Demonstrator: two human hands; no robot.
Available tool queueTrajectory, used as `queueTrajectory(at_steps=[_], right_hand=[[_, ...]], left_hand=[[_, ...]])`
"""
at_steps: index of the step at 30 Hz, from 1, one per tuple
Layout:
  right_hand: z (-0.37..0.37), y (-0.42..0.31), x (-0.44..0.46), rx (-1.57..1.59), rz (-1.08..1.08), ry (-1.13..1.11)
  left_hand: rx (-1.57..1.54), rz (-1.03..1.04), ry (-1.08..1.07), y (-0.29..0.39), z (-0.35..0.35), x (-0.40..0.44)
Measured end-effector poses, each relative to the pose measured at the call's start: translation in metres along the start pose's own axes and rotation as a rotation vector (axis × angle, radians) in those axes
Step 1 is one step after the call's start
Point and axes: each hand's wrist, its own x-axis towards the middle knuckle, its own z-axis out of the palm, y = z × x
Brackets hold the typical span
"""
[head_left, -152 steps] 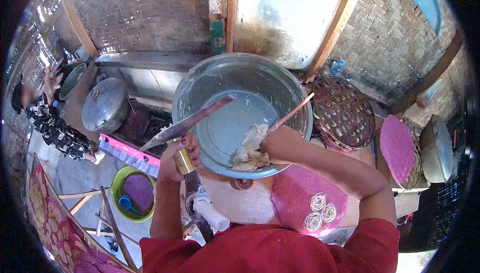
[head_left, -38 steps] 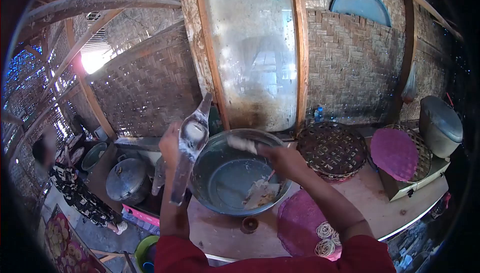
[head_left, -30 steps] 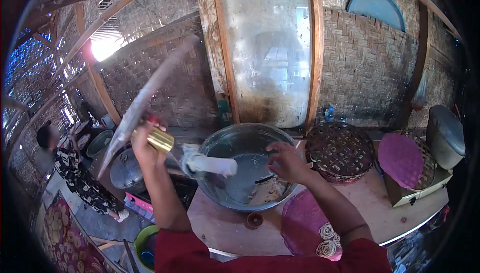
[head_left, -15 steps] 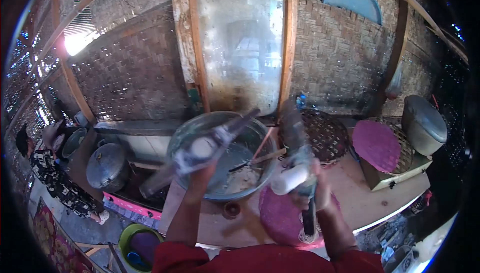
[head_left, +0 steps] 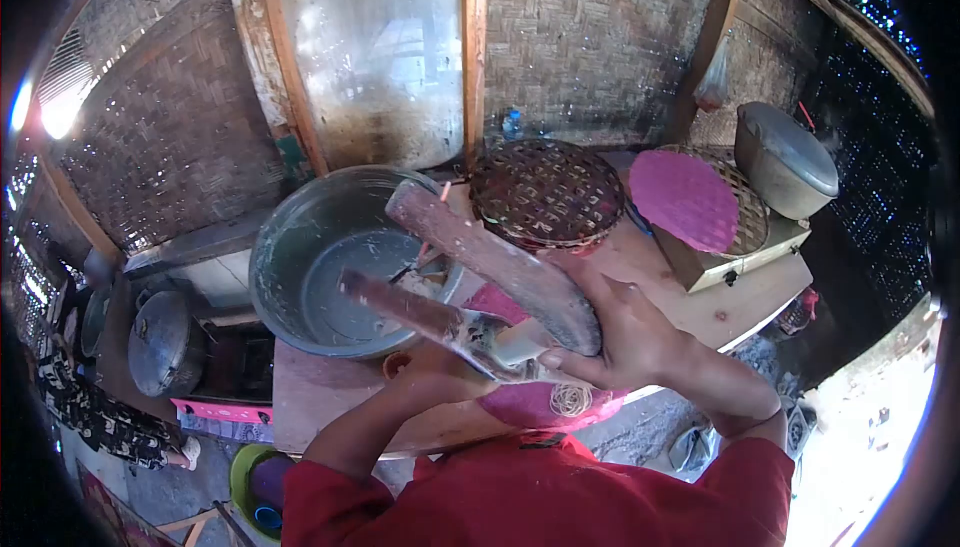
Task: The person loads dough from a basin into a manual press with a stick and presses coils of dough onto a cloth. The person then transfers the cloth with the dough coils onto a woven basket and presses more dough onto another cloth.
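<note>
My right hand (head_left: 635, 332) is closed around a thick wooden bar (head_left: 480, 252), its thumb lying along the near end. Just below this bar, my left hand (head_left: 440, 377) grips a second wooden bar (head_left: 405, 307), smeared white, though its fingers are mostly hidden. A short white cylinder (head_left: 517, 343) sits between the two bars, which look like halves of a wooden hand press. Both bars tilt over the right rim of a large grey basin (head_left: 275, 297) with pale paste inside. Under my hands, a coil of thin pale strands (head_left: 571, 400) lies on a pink round mat (head_left: 510, 409).
Behind the basin's right side are woven trays (head_left: 548, 187). A pink round sheet (head_left: 683, 199) lies on another woven tray, beside a tall metal pot (head_left: 790, 162). Left stand a lidded pot (head_left: 165, 344) and stove (head_left: 232, 367). A person's patterned clothing (head_left: 95, 407) shows far left.
The two wooden bars, held apart before, are now together, one above the other, with the white cylinder between them. The view has turned right and downward.
</note>
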Motion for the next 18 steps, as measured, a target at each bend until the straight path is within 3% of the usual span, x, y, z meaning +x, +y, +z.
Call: queueTrajectory(at_steps=[2, 7, 9, 11, 12, 14, 16, 18], right_hand=[[0.004, 0.008, -0.005, 0.001, 0.039, -0.028], [0.006, 0.056, -0.019, 0.038, 0.102, -0.123], [0.002, 0.087, -0.034, 0.750, 0.181, -0.115], [-0.010, 0.122, -0.058, 1.331, 0.174, -0.285], [-0.014, 0.138, -0.072, 1.531, 0.136, -0.393], [-0.015, 0.164, -0.102, 1.778, 0.077, -0.572], [-0.012, 0.184, -0.127, 1.924, 0.047, -0.662], [-0.016, 0.205, -0.139, 1.983, 0.063, -0.700]], left_hand=[[0.181, -0.003, -0.080, 0.009, 0.011, 0.010], [0.069, -0.079, -0.190, -0.012, 0.033, 0.028], [0.067, -0.106, -0.202, -0.022, 0.038, 0.039], [0.068, -0.067, -0.095, -0.029, 0.041, 0.057], [-0.001, -0.001, -0.156, -0.002, 0.032, 0.071], [-0.218, -0.068, -0.098, 0.022, 0.037, 0.093], [-0.281, 0.004, -0.248, 0.048, 0.033, 0.125], [-0.355, 0.355, -0.128, 0.065, 0.038, 0.166]])
